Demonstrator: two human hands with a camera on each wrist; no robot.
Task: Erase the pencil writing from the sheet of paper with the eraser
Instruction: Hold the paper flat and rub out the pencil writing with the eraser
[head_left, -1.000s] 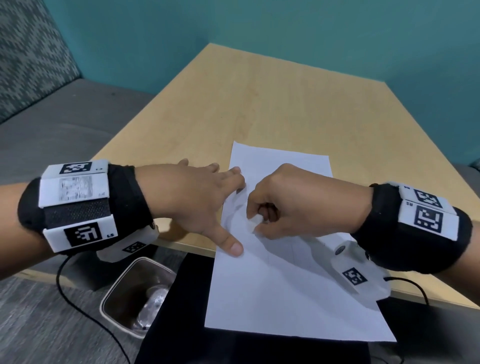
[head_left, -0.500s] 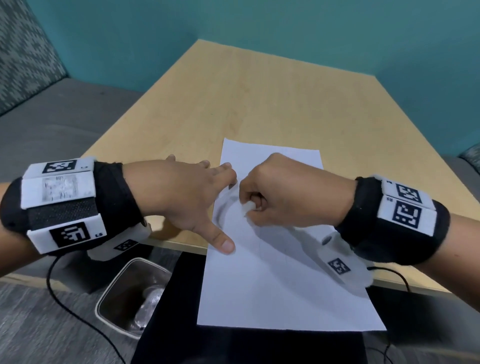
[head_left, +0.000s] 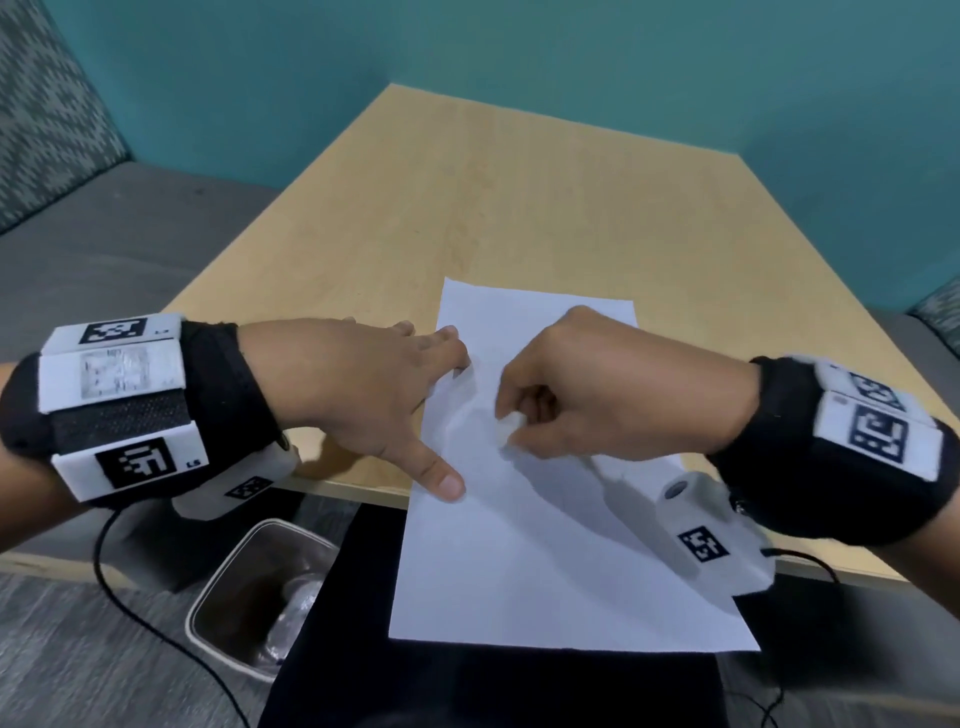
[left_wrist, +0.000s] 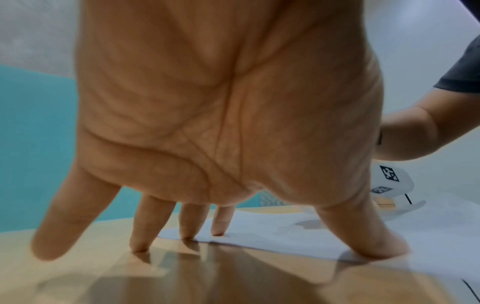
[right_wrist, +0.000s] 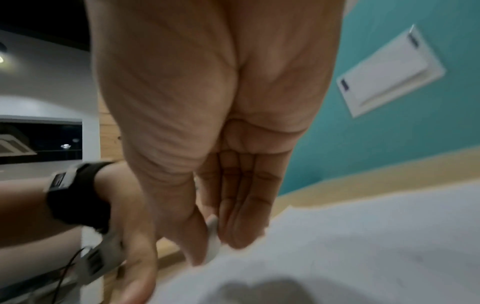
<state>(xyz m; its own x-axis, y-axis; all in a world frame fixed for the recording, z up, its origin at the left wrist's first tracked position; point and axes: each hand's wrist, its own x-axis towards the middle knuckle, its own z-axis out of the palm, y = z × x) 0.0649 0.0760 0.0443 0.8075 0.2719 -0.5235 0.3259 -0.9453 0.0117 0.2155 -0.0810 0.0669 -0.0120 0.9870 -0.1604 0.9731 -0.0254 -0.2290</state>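
A white sheet of paper (head_left: 545, 545) lies on the wooden table (head_left: 519, 208), its near end hanging over the table's front edge. My left hand (head_left: 363, 395) is spread flat, thumb and fingertips (left_wrist: 218, 230) pressing the sheet's left edge (left_wrist: 272, 236). My right hand (head_left: 587, 389) is curled, pinching a small white eraser (head_left: 505, 427) between thumb and fingers and holding it down on the paper near its left side. In the right wrist view the eraser (right_wrist: 212, 240) shows between thumb and fingers, touching the paper (right_wrist: 337, 246). The pencil marks are too faint to make out.
A small bin (head_left: 249, 597) with a clear liner stands on the floor below the table's front left. Black cables (head_left: 156, 629) trail from both wrist cameras. A grey bench (head_left: 104, 249) runs along the left, and teal walls close the back and right.
The right hand with the eraser has shifted slightly on the paper, rubbing near the left hand's fingers. The left hand keeps pressing the sheet. The head view has drifted a little.
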